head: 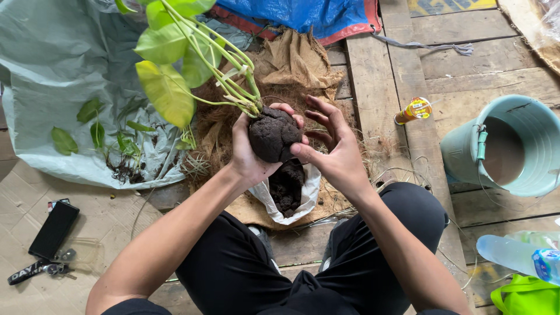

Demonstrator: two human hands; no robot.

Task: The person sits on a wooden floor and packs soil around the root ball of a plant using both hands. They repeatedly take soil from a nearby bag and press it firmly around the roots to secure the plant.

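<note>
My left hand (pixel 246 153) cups a dark, rounded soil ball (pixel 272 134) from the left and below. Out of its top grows a plant with pale green stems and large yellow-green leaves (pixel 169 52), leaning up and to the left. My right hand (pixel 333 146) is at the ball's right side, thumb pressed on the soil and fingers spread. Under the hands lies an open white plastic bag of dark soil (pixel 287 188), resting on brown coconut fibre and burlap (pixel 291 64).
A pale green sheet (pixel 52 76) at the left carries small uprooted plants (pixel 116 146). A teal bucket of murky water (pixel 507 146) stands at the right. A small orange bottle (pixel 412 109), water bottle (pixel 516 254), phone (pixel 53 228) and keys (pixel 35 269) lie around. My knees are below.
</note>
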